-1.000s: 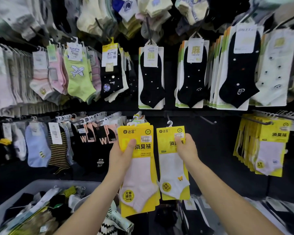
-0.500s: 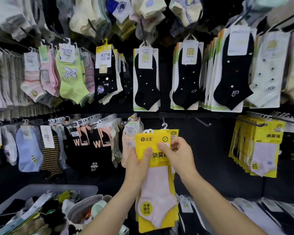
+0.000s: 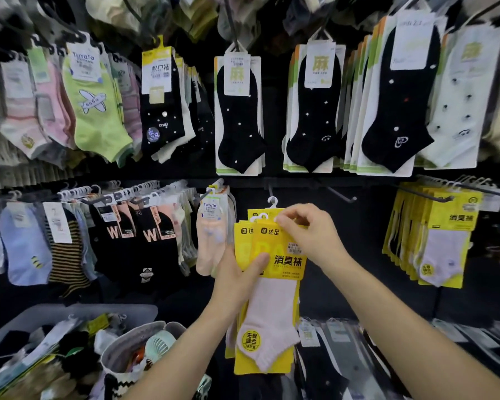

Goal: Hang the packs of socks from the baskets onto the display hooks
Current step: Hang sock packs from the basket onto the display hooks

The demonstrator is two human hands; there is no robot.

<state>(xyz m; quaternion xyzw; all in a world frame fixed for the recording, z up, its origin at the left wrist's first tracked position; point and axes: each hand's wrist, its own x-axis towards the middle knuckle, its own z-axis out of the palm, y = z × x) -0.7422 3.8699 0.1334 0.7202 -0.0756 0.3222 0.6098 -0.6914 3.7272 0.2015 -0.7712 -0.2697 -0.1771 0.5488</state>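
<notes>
A stack of yellow sock packs [image 3: 272, 307] with pale pink and white socks is held upright in front of the black display wall. My left hand [image 3: 237, 278] grips the stack at its left side, thumb across the front card. My right hand [image 3: 306, 235] pinches the top edge of the cards by their white plastic hangers [image 3: 272, 202]. Two bare display hooks [image 3: 339, 194] stick out of the rail just above and to the right of the packs. Matching yellow packs [image 3: 433, 235] hang on a hook at the right.
A grey basket [image 3: 78, 311] full of mixed sock packs stands at lower left, with a smaller grey tub [image 3: 133, 342] beside it. Black sock packs [image 3: 240, 116] hang on the upper row. Peach socks [image 3: 211, 238] hang just left of my hands. More packs lie at lower right.
The two packs held apart a second ago have been brought together into one stack. My right hand has moved up to pinch the hanger end. The view has shifted slightly leftward.
</notes>
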